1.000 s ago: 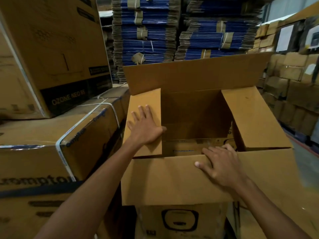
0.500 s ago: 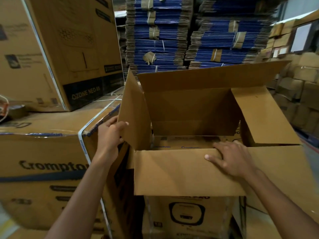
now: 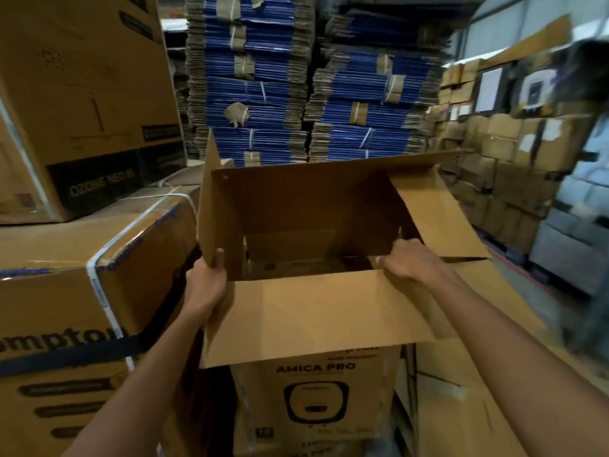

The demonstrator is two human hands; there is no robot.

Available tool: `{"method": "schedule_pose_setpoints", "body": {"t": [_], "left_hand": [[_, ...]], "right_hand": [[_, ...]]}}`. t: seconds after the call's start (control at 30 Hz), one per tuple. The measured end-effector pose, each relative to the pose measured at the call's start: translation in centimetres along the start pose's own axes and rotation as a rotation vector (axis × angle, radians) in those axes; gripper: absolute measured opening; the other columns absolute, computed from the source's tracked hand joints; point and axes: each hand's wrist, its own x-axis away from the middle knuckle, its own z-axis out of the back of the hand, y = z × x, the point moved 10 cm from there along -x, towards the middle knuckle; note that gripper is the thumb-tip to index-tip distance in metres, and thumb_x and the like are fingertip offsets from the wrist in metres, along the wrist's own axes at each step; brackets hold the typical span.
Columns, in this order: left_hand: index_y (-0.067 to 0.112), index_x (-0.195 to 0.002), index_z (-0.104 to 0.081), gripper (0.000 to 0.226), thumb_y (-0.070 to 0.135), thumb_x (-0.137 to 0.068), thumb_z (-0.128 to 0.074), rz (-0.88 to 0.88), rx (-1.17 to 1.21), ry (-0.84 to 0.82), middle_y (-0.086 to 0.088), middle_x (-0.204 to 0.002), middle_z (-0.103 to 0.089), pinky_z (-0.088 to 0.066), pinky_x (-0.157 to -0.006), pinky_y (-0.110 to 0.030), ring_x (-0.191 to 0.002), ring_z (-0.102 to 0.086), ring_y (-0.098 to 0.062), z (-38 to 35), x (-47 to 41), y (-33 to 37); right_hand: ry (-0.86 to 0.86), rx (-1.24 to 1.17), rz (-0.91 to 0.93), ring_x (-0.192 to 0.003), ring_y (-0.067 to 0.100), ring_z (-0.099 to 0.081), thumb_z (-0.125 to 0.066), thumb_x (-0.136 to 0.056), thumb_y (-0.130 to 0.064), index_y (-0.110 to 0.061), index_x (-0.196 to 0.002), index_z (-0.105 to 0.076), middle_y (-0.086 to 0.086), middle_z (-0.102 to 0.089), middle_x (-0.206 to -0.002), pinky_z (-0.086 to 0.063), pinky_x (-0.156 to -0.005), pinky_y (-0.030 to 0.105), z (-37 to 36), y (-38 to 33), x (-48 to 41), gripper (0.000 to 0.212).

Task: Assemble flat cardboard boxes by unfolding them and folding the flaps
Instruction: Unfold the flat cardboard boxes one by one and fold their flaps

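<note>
An open brown cardboard box (image 3: 316, 318) printed AMICA PRO stands in front of me with its top flaps spread. My left hand (image 3: 206, 285) grips the lower corner of the upright left flap (image 3: 211, 206), thumb on its inner face. My right hand (image 3: 412, 262) rests on the box's near right corner, where the right flap (image 3: 438, 219) meets the near flap, its fingers bent over the edge into the opening. The far flap (image 3: 329, 179) leans back. The near flap hangs toward me over the printed wall.
Strapped Crompton cartons (image 3: 82, 291) stack close on my left, with an OZONE NEO carton (image 3: 82, 110) on top. Tall bundles of flat blue cartons (image 3: 296, 87) rise behind the box. More stacked boxes (image 3: 494, 153) line the right wall. Flat cardboard (image 3: 478, 407) lies at lower right.
My left hand left the left flap's inner face, went round its outer edge and now grips its lower corner; that flap swung upright. My right hand slid right along the near flap to the corner.
</note>
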Motion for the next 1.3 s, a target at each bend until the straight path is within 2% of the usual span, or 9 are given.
{"method": "schedule_pose_setpoints", "body": {"t": [0.17, 0.33, 0.57, 0.73, 0.83, 0.93, 1.0, 1.1, 1.3], "left_hand": [[0.016, -0.112, -0.047, 0.037, 0.049, -0.108, -0.032, 0.026, -0.02, -0.06, -0.008, -0.09, -0.057, -0.044, -0.079, -0.044, -0.081, -0.056, -0.025, -1.1, -0.9, -0.6], [0.008, -0.112, -0.05, 0.035, 0.04, -0.11, -0.035, 0.038, 0.024, -0.047, -0.01, -0.092, -0.057, -0.043, -0.08, -0.044, -0.079, -0.054, -0.023, -1.2, -1.2, -0.8], [0.013, -0.127, -0.052, 0.031, 0.032, -0.111, -0.035, -0.007, 0.07, -0.066, -0.011, -0.116, -0.058, -0.045, -0.088, -0.044, -0.101, -0.057, -0.027, -4.7, 0.4, 2.8], [0.015, -0.125, -0.053, 0.024, 0.025, -0.111, -0.036, -0.058, 0.176, -0.089, -0.002, -0.116, -0.057, -0.046, -0.094, -0.038, -0.107, -0.056, -0.019, -8.6, 1.6, 5.9], [0.015, -0.145, -0.045, 0.036, 0.022, -0.111, -0.036, -0.095, 0.226, -0.102, 0.002, -0.122, -0.052, -0.043, -0.107, -0.042, -0.116, -0.05, -0.018, -10.1, 2.1, 7.5], [0.013, -0.143, -0.045, 0.034, 0.019, -0.11, -0.037, -0.079, 0.238, -0.109, 0.005, -0.109, -0.053, -0.042, -0.093, -0.033, -0.102, -0.056, -0.014, -10.9, 1.7, 7.9], [0.011, -0.139, -0.047, 0.031, 0.018, -0.11, -0.038, -0.072, 0.226, -0.119, 0.006, -0.102, -0.051, -0.04, -0.088, -0.029, -0.089, -0.054, -0.007, -11.4, 1.5, 7.9], [0.008, -0.132, -0.05, 0.026, 0.015, -0.11, -0.038, -0.069, 0.201, -0.141, 0.003, -0.098, -0.054, -0.044, -0.074, -0.026, -0.08, -0.053, -0.007, -12.2, 1.8, 8.2], [0.011, -0.134, -0.05, 0.032, 0.029, -0.11, -0.039, -0.046, 0.065, -0.314, -0.008, -0.109, -0.062, -0.054, -0.075, -0.037, -0.09, -0.061, -0.021, -12.7, 3.6, 7.6]], "right_hand": [[0.266, 0.171, -0.104, -0.084, 0.028, -0.068, -0.061, -0.095, -0.032, -0.011, -0.083, -0.065, 0.009, -0.067, -0.09, -0.058, -0.081, 0.045, 6.6, 3.6, 0.6, 0.025], [0.39, 0.331, -0.293, -0.126, 0.041, -0.047, -0.058, -0.095, -0.037, -0.012, -0.127, -0.056, 0.02, -0.057, -0.132, -0.035, -0.106, 0.054, 12.1, 11.3, 0.5, 0.041], [0.305, 0.101, -0.143, -0.108, 0.034, -0.061, -0.06, -0.094, -0.034, -0.014, -0.12, -0.06, 0.011, -0.065, -0.108, -0.046, -0.102, 0.056, 10.0, 10.7, 0.7, 0.032], [0.513, -0.193, 0.034, -0.106, 0.019, -0.063, -0.063, -0.098, -0.036, -0.021, -0.127, -0.061, -0.001, -0.065, -0.118, -0.054, -0.088, 0.039, 8.6, 4.1, 7.1, 0.033], [0.609, -0.472, 0.047, -0.063, 0.004, -0.057, -0.051, -0.1, -0.051, -0.023, -0.089, -0.061, -0.011, -0.062, -0.077, -0.051, -0.059, 0.022, 5.1, 2.2, 13.7, 0.031], [0.28, -0.782, 0.006, -0.039, 0.01, -0.045, -0.041, -0.086, -0.076, -0.015, -0.065, -0.062, -0.007, -0.051, -0.048, -0.046, -0.045, 0.027, -2.8, 0.7, 16.5, 0.067], [0.061, -1.013, -0.107, -0.054, 0.018, -0.067, -0.045, -0.077, -0.082, -0.017, -0.094, -0.072, 0.0, -0.071, -0.07, -0.062, -0.063, 0.04, -7.3, 1.1, 16.0, 0.073], [-0.003, -1.545, -0.229, -0.095, 0.028, -0.075, -0.059, -0.079, -0.075, -0.026, -0.148, -0.042, 0.01, -0.064, -0.129, -0.063, -0.08, 0.047, -9.2, 2.2, 13.8, 0.086], [0.297, -1.805, -0.258, -0.115, 0.03, -0.063, -0.068, -0.092, -0.015, -0.011, -0.126, -0.052, 0.011, -0.064, -0.12, -0.056, -0.09, 0.043, -5.7, 5.1, 10.1, 0.038]]}}
